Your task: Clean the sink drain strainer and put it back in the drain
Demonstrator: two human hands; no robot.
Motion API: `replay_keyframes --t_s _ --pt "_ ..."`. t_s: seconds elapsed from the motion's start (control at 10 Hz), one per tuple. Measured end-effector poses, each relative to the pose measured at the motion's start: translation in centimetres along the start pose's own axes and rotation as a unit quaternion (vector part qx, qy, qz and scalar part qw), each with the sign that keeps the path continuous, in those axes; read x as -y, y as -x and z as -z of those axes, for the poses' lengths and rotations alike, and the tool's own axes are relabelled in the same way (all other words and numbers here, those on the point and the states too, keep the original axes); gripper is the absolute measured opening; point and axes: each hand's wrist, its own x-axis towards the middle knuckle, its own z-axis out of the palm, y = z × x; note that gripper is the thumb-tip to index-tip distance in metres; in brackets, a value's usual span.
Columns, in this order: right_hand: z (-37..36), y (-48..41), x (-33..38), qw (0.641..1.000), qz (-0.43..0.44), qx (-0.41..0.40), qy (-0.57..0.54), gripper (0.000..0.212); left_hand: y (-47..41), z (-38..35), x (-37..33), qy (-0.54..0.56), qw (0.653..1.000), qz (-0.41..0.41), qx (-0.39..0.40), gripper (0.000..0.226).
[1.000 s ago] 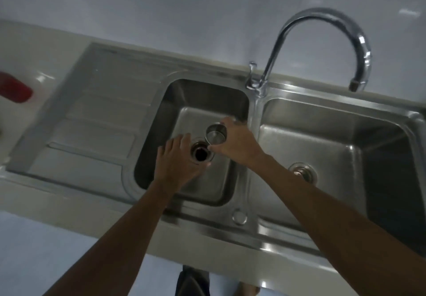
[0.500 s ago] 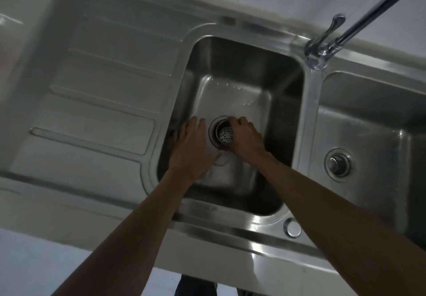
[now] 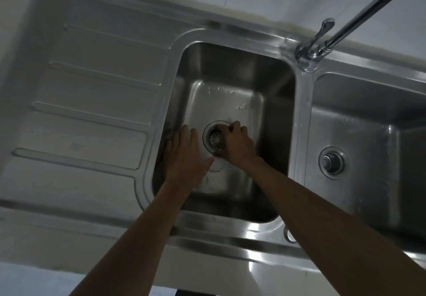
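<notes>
The metal drain strainer (image 3: 216,139), a small perforated basket, sits down in the drain opening (image 3: 206,127) at the floor of the left basin (image 3: 272,116). My right hand (image 3: 237,144) wraps the strainer's right rim with curled fingers. My left hand (image 3: 184,157) lies flat on the basin floor just left of the drain, fingers spread and holding nothing. Both forearms reach in from the bottom of the view.
The right basin (image 3: 368,120) holds a second strainer (image 3: 332,162) in its own drain. A chrome tap (image 3: 318,44) rises between the basins at the back. A ribbed draining board (image 3: 87,111) lies left. A round overflow fitting (image 3: 288,234) sits on the front rim.
A second ago my right hand held the strainer above the open drain. It has lowered the strainer into the drain, and the camera has moved closer and left.
</notes>
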Motion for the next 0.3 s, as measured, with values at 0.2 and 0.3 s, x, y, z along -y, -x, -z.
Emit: replay_keyframes --t_s 0.2,0.3 --pt "1.7 2.0 -0.1 1.0 0.006 -0.004 -0.023 0.08 0.6 1.2 -0.9 -0.034 0.999 -0.001 -0.009 0.097" --pt "3.4 3.1 -0.3 0.999 0.031 -0.034 -0.021 0.065 1.1 2.6 -2.2 -0.045 0.998 -0.003 -0.036 0.093"
